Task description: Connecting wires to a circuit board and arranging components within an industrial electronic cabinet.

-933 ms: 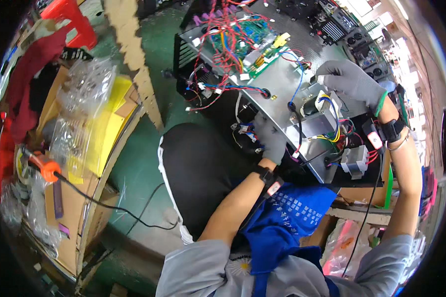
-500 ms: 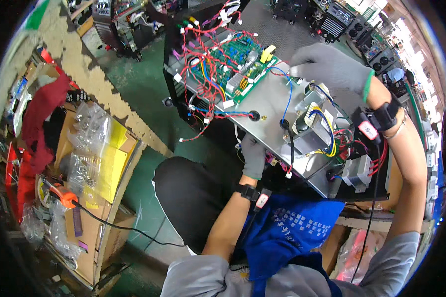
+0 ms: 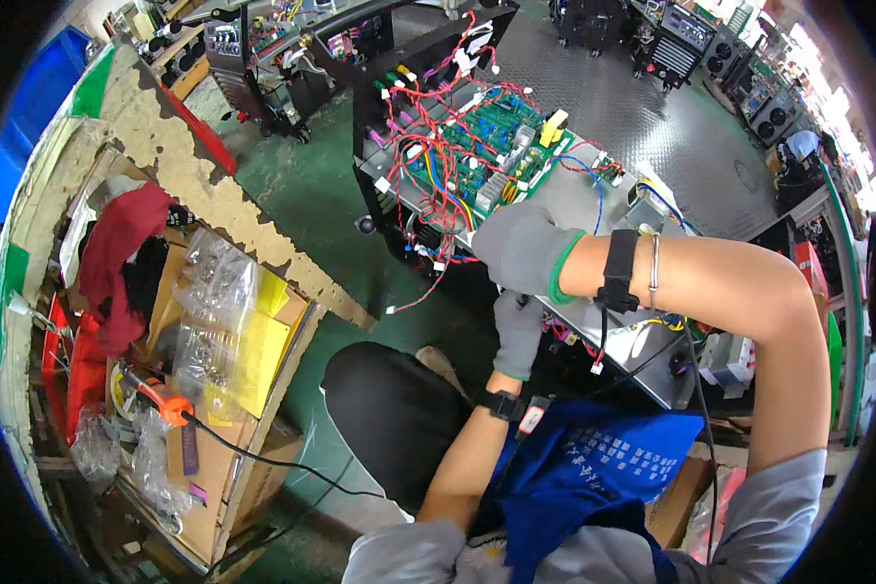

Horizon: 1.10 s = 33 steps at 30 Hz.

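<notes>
A grey metal chassis panel (image 3: 566, 200) spans the space before me, with a green circuit board (image 3: 492, 131) and a tangle of red wires (image 3: 420, 146) on its far left. My right hand (image 3: 526, 248), in a grey glove, is curled over the panel's near left edge, fingertips turned down and hidden. What its bent fingers grip cannot be made out. Just below, my gloved left hand (image 3: 519, 336) reaches up to the panel's underside, close to the right hand, its fingers out of sight. My right forearm partly covers a transformer (image 3: 644, 206).
At the left stands a bench with plastic bags (image 3: 209, 346), yellow sheets (image 3: 273, 350), a dark red cloth (image 3: 122, 258) and an orange-handled tool (image 3: 165, 401) on a black cord. Wheeled machines (image 3: 263, 73) stand behind. A grey block (image 3: 728, 360) sits at the chassis's right end.
My right hand has moved left and nearer, from above the far side of the panel to its near left edge, beside the left hand. The whole view has shifted slightly.
</notes>
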### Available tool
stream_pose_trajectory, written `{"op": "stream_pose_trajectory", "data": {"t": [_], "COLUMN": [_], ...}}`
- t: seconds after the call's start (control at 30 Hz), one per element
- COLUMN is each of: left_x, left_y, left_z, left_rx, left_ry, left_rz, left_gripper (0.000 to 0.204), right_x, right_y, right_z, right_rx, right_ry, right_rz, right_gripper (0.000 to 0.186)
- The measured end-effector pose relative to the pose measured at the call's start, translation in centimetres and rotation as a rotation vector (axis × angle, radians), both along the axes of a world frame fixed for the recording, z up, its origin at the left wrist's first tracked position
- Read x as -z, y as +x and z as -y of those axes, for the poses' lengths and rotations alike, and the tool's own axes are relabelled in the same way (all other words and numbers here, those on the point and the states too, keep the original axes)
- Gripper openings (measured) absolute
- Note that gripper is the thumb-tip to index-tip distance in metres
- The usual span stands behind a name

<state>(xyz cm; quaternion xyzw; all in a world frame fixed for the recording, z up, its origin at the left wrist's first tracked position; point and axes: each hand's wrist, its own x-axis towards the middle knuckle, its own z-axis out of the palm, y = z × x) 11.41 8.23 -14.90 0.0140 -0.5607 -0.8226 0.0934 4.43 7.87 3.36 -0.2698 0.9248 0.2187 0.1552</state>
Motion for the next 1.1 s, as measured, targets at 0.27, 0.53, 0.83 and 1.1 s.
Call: {"op": "stream_pose_trajectory", "data": {"t": [0.27,0.53,0.83,1.1], "left_x": [-6.0,-14.9,-14.4,-13.0], "left_y": [3.9,-4.6,-9.5,-12.7], "left_z": [5.5,3.6,1.1,-1.6], "left_rx": [0.113,0.162,0.236,0.211], "left_ry": [-0.790,-0.620,-1.059,-1.264], "left_rz": [-0.134,-0.420,-0.291,-0.183], "left_gripper": [0.017,0.042,0.032,0.025], "right_x": [-6.7,-10.3,-10.9,-4.4], "right_y": [1.7,-2.1,-9.4,-16.9], "right_z": [-5.4,-10.5,-15.0,-15.9], "right_rx": [-0.120,0.555,0.577,0.316], "right_ry": [-0.377,-1.445,-0.920,-0.386], "right_rz": [0.465,0.446,0.035,0.012], "right_gripper": [0.024,0.022,0.031,0.030]}}
